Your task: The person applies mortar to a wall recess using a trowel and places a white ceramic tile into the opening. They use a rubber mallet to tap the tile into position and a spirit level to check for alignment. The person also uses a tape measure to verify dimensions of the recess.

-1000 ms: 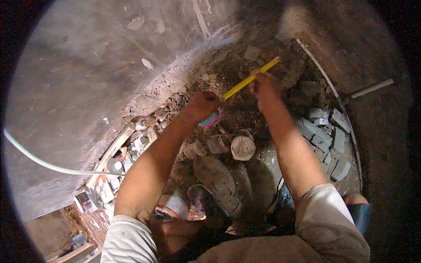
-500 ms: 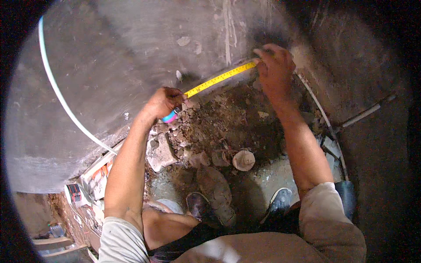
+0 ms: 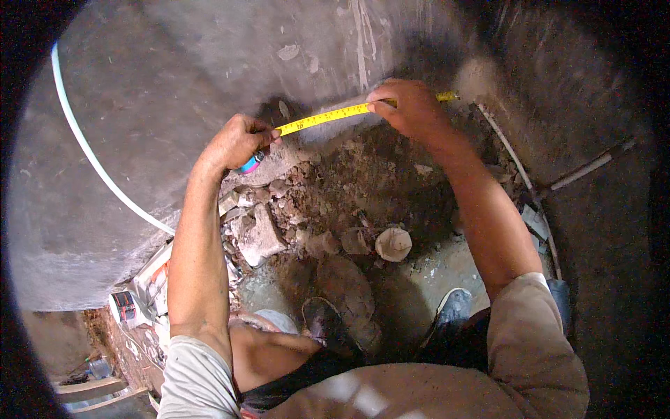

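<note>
A yellow tape measure blade (image 3: pixel 322 119) is drawn out along the foot of the grey wall, between my two hands. My left hand (image 3: pixel 244 142) is closed round the tape measure, whose blue and pink case (image 3: pixel 250 165) shows below the fingers. Further right, my right hand (image 3: pixel 408 108) pinches the blade partway along. The blade's end sticks out past that hand, close to the wall corner. Part of the blade is hidden behind the right hand.
Below the tape lie soil and rubble (image 3: pixel 324 188), with a large broken block (image 3: pixel 257 236) and a round pale lump (image 3: pixel 393 244). A white hose (image 3: pixel 98 155) hangs along the left wall. A thin pipe (image 3: pixel 511 153) runs down the right side. My shoes stand on the floor.
My right hand has slid left along the blade, so its end now shows beyond the fingers. My left hand has moved slightly left and up with the case.
</note>
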### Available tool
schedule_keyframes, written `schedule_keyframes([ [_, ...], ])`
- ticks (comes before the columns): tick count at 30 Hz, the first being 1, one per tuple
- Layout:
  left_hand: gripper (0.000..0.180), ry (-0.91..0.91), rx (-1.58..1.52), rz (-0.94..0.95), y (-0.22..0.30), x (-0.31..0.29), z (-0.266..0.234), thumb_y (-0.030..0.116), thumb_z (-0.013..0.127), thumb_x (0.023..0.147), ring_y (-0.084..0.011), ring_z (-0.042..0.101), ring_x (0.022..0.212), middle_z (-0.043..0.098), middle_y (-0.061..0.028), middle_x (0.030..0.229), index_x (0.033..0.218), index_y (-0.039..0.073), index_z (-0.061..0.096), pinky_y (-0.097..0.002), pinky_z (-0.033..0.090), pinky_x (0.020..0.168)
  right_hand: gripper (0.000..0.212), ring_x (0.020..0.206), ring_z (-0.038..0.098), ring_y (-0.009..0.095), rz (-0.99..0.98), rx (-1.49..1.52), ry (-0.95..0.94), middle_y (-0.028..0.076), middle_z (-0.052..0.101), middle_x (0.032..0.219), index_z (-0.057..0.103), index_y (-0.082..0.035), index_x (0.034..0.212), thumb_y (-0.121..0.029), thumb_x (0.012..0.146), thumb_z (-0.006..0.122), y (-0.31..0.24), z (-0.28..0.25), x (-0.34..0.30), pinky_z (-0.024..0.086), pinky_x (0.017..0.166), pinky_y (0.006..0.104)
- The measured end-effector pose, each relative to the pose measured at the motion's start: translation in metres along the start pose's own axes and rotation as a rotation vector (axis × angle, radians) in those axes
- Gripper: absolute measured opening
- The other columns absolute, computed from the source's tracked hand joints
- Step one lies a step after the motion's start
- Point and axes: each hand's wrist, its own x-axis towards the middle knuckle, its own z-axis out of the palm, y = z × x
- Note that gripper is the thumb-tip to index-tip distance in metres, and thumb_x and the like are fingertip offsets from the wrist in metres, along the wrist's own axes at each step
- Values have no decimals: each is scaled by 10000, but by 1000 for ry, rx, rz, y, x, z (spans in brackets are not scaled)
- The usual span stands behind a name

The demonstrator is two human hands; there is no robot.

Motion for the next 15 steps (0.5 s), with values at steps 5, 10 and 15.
schedule_keyframes([
  [5, 306, -9, -30, 71, -4, 8, 11, 325, 692, 961, -169, 547, 641, 628, -89, 659, 988, 35, 787, -382, 473, 649, 215, 847, 672, 366, 50, -14, -7, 169, 697, 884, 748, -37, 959, -241, 893, 728, 0, 15, -12, 513, 768, 450],
  [10, 360, -15, 41, 24, 4, 11, 11, 369, 711, 954, -176, 580, 658, 658, -96, 686, 969, 14, 769, -393, 491, 665, 202, 803, 669, 335, 142, 133, -83, 161, 684, 833, 738, -28, 936, -225, 891, 723, 11, 22, -26, 504, 743, 436],
  [15, 424, 21, 132, -3, 7, 11, 4, 427, 734, 937, -204, 499, 632, 625, -133, 672, 944, 3, 746, -411, 463, 638, 210, 770, 669, 311, 187, 38, -180, 154, 697, 840, 734, -25, 948, -227, 891, 727, 27, 21, -26, 507, 724, 414],
])
